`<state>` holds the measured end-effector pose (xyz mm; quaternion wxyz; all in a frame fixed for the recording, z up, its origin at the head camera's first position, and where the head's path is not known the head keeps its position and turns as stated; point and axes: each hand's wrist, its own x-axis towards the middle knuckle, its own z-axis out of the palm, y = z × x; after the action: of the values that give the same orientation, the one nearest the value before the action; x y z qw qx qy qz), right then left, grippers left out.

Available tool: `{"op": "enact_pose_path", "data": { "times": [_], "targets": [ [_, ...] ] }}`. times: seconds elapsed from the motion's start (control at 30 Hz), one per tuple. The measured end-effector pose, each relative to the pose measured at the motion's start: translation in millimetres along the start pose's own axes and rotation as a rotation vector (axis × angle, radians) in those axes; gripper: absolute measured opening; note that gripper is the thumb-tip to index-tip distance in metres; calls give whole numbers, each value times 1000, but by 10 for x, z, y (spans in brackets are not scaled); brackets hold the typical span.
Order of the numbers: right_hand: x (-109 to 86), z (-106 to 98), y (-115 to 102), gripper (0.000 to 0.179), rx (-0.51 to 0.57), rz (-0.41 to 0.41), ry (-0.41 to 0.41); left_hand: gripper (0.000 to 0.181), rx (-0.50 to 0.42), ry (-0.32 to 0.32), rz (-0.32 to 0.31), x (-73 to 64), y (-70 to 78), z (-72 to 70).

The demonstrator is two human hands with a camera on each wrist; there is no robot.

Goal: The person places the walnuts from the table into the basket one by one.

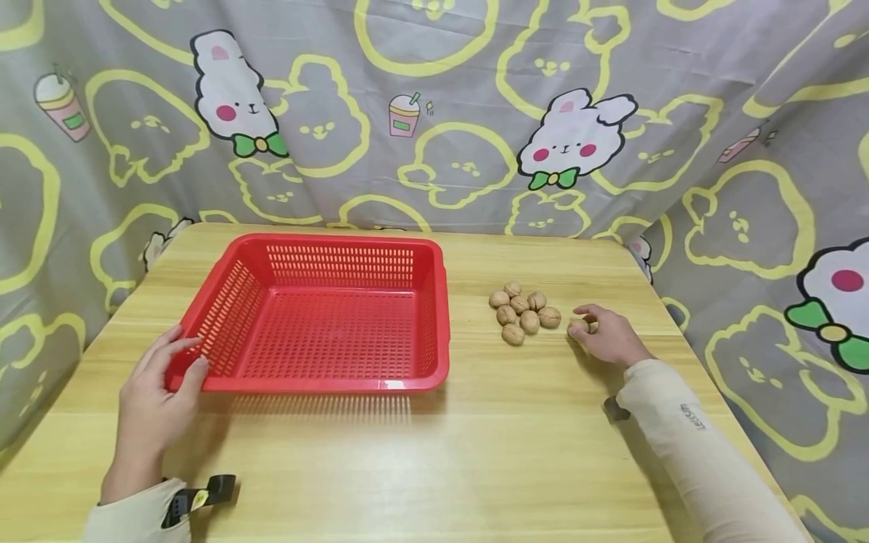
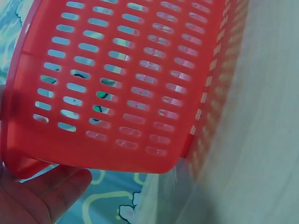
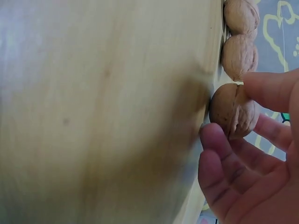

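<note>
A red plastic basket (image 1: 326, 383) with slotted walls stands on the left half of the table. My left hand (image 1: 151, 403) grips its near left corner, thumb on the front rim and fingers over the side rim. In the left wrist view, fingers (image 2: 65, 189) show below the basket's slotted wall (image 2: 107, 154). To the right, my right hand (image 1: 614, 339) pinches a walnut (image 3: 229, 112) between thumb and fingers, low over the table. Several more walnuts (image 1: 529, 322) lie in a loose cluster just left of that hand.
The wooden table (image 1: 462, 460) bears the basket and nuts. A grey curtain (image 1: 462, 98) with yellow outlines and cartoon rabbits hangs behind and along both sides. A black wrist camera (image 1: 220, 488) sticks out beside the left cuff.
</note>
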<state>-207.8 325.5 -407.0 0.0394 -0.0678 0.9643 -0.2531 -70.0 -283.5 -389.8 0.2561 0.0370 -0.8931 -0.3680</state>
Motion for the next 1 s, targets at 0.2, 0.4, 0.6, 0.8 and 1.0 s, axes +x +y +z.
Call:
{"op": "enact_pose_path", "data": {
  "times": [0.2,0.4,0.6,0.8,1.0],
  "targets": [
    [-6,-16,5,37,-10,10,23,30,-1,33,0,-11,28,32],
    [-13,-36,19,37,4,18,32,29,-9,44,-8,-8,33,62],
    [-11,-72,2,39,32,31,22,30,-16,44,-49,-13,27,61],
    [-3,-106,-57,41,30,8,35,30,-7,41,-64,-12,8,44],
    [-3,-156,-162,39,22,-23,49,36,1,25,-93,-17,15,20]
  ]
}}
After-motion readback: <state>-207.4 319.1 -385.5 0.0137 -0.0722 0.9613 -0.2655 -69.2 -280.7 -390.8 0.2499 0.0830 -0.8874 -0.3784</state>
